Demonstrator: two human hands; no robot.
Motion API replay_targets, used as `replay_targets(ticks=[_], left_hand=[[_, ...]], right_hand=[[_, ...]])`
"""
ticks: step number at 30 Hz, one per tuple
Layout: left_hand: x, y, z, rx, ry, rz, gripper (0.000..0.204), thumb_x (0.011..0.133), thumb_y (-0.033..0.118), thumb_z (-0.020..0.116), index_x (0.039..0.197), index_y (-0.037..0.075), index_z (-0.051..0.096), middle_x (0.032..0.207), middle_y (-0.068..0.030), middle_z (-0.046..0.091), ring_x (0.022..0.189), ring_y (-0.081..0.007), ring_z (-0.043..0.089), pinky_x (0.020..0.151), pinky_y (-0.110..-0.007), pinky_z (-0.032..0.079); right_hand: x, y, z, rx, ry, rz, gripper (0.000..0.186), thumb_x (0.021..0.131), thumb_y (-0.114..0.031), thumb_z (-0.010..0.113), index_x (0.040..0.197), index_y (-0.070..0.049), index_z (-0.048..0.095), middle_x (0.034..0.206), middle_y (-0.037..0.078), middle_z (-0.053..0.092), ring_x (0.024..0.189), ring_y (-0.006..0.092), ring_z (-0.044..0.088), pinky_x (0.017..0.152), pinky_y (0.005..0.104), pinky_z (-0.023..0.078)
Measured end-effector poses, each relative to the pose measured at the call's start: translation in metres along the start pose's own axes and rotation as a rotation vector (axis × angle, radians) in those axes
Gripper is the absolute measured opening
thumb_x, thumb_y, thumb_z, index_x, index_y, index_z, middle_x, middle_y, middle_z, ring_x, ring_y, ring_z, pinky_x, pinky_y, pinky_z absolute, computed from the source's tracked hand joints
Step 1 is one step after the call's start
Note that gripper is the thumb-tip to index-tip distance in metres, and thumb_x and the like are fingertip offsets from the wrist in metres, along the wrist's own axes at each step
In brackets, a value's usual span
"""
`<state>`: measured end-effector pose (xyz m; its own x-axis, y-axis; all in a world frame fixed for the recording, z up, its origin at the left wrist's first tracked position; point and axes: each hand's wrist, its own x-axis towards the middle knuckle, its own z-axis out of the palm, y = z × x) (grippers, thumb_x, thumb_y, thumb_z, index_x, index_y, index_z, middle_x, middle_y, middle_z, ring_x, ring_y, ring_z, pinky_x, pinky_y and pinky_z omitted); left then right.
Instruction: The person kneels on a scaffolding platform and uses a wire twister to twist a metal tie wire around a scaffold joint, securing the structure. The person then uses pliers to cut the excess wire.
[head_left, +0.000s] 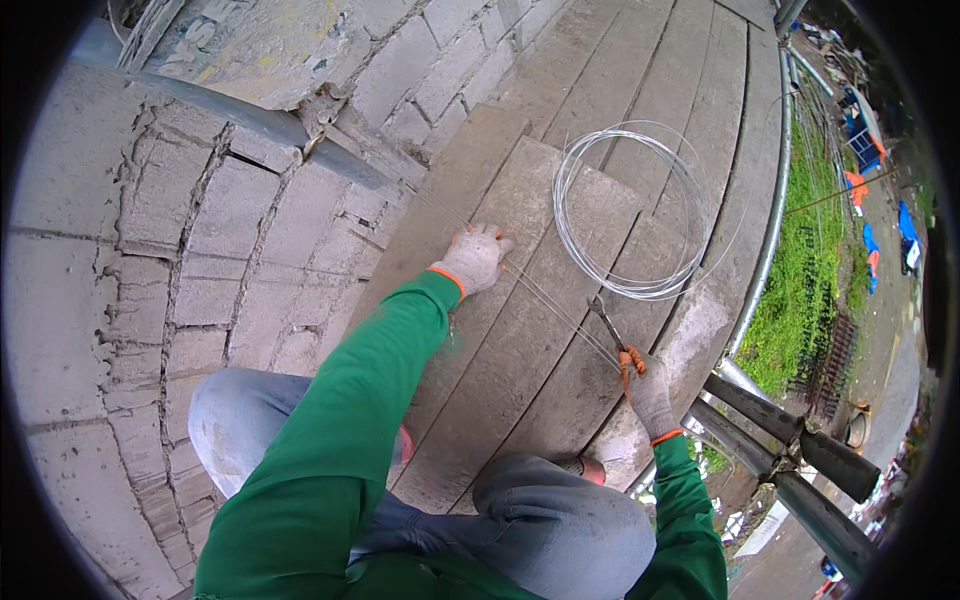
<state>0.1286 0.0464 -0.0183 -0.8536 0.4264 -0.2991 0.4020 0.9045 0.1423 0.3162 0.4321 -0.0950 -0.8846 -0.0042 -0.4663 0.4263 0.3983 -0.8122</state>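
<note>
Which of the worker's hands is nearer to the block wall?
Left. The left hand is over the planks, on the side toward the block wall; the right hand, gripping dark pliers, is farther off, toward the planks' outer edge.

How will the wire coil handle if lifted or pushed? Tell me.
The wire coil looks springy, not floppy: thin loops hold a round shape. It may loosen or snag, since stray strands stand off the ring. Lying flat, it would probably slide on the planks, not roll.
</note>
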Motion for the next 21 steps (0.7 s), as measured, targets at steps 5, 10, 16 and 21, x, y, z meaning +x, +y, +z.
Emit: replay_targets(ticks=[5, 10, 16, 21], left_hand=[[-0.001, -0.027, 0.02, -0.106, 0.108, 0.201, 0.036, 0.09, 0.029, 0.07, 0.122, 0.015, 0.069, 0.124, -0.0131, 0.06, 0.12, -0.0343, 0.057, 0.095, -0.052, 0.05], [0.017, 0.074, 0.028, -0.164, 0.043, 0.456, 0.029, 0.088, 0.029, 0.072, 0.112, 0.012, 0.07, 0.114, -0.0122, 0.063, 0.111, -0.0328, 0.061, 0.087, -0.051, 0.051], [0.033, 0.091, 0.055, -0.027, -0.029, 0.394, 0.024, 0.088, 0.033, 0.069, 0.102, 0.013, 0.071, 0.101, -0.0097, 0.064, 0.1, -0.0306, 0.065, 0.074, -0.05, 0.052], [0.027, 0.108, 0.051, 0.152, -0.086, 0.423, 0.027, 0.088, 0.033, 0.068, 0.102, 0.01, 0.071, 0.104, -0.0098, 0.066, 0.1, -0.0289, 0.066, 0.073, -0.05, 0.052]], right_hand=[[0.01, -0.082, -0.017, -0.616, -0.108, 0.054, 0.034, 0.099, -0.041, 0.06, 0.122, -0.02, 0.074, 0.094, 0.018, 0.072, 0.081, 0.035, 0.07, 0.072, 0.0455, 0.055], [0.007, -0.139, -0.068, -0.884, -0.204, -0.026, 0.031, 0.095, -0.039, 0.065, 0.119, -0.022, 0.075, 0.095, 0.014, 0.074, 0.087, 0.0343, 0.071, 0.077, 0.0461, 0.057], [0.019, -0.182, -0.074, -0.984, -0.322, 0.0, 0.033, 0.093, -0.034, 0.067, 0.121, -0.021, 0.074, 0.096, 0.01, 0.075, 0.091, 0.0315, 0.072, 0.08, 0.0453, 0.057], [0.023, -0.156, -0.061, -0.953, -0.309, -0.141, 0.033, 0.092, -0.029, 0.069, 0.12, -0.013, 0.074, 0.097, 0.01, 0.076, 0.084, 0.0274, 0.073, 0.076, 0.0399, 0.058]])
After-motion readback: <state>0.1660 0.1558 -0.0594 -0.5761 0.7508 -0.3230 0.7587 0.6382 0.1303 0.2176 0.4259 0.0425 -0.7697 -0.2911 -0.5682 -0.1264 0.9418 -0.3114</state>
